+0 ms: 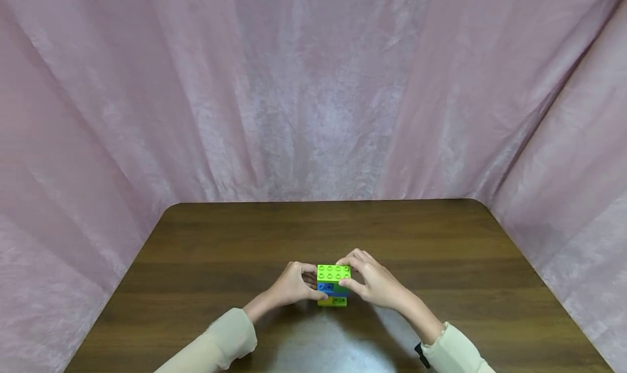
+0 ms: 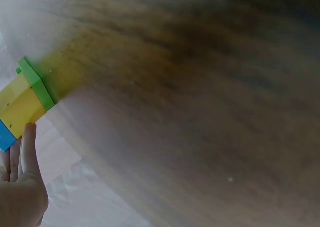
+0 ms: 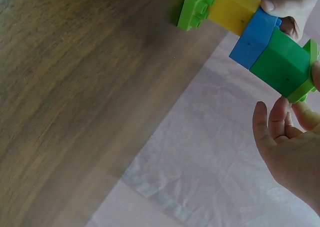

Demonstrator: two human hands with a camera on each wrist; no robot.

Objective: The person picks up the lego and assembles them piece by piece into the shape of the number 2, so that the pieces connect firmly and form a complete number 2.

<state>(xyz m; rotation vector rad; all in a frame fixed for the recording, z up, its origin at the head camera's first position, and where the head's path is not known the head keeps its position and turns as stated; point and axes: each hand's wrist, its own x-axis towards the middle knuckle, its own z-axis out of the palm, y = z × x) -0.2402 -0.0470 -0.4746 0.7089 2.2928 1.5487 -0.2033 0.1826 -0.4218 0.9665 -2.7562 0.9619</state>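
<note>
A short tower of toy building blocks stands on the table in front of me. Its bottom is a thin lime brick, and on that sits a yellow brick. Higher up come a blue brick and a dark green brick, each offset from the one below. A lime studded brick tops the stack. From the left, my left hand grips the tower between thumb and fingers, around the blue and yellow bricks. My right hand pinches the top lime brick, thumb in front and fingers behind.
The brown wooden table spreads out around the blocks, with rounded far corners. Pink curtains hang behind it and along both sides. A black band shows at the right sleeve.
</note>
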